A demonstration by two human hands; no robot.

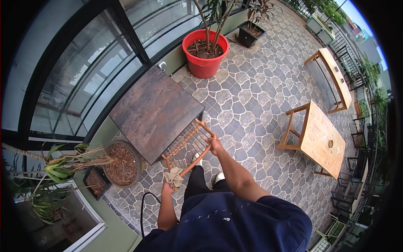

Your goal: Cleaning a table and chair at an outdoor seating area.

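Observation:
A rack with orange-brown rails (197,160) and thin bars is held in front of my body, beside the near edge of a dark stone-look table (154,110). My right hand (215,146) grips the rack near its right corner. At the opposite end, my left hand (168,187) holds a crumpled beige cloth (173,178) against the frame's left corner. The cloth covers that corner and most of my left fingers. Whether the rack touches the table cannot be told.
A red plant pot (205,63) stands beyond the table, and a round planter (138,170) sits at its left. Two wooden tables (324,138) are off to the right on the stone-patterned floor (248,116). A black cable (143,208) hangs beside my left arm. Glass panels (88,72) line the left.

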